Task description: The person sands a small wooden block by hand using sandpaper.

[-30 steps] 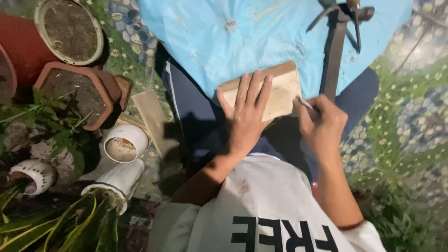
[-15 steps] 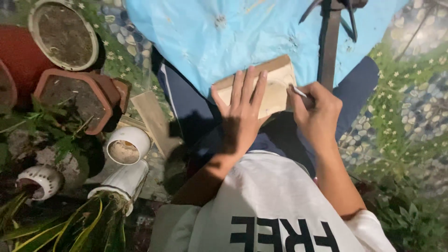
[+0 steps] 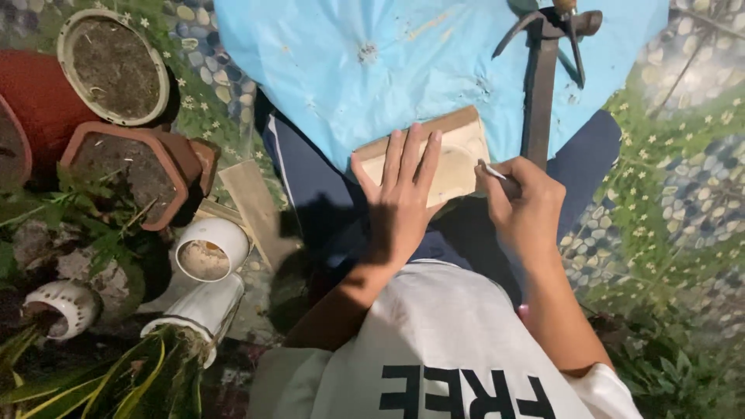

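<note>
Here, wooden block (image 3: 458,159) lengthwise left–right, left hand (image 3: 400,198) flat atop

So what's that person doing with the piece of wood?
A person sits on the ground with a flat wooden block on their lap, at the edge of a blue sheet. The left hand lies flat on the block, fingers spread. The right hand grips a thin tool with its tip at the block's right edge. A hammer lies on the sheet just beyond. Plant pots and white pipes stand off to the left.
</note>
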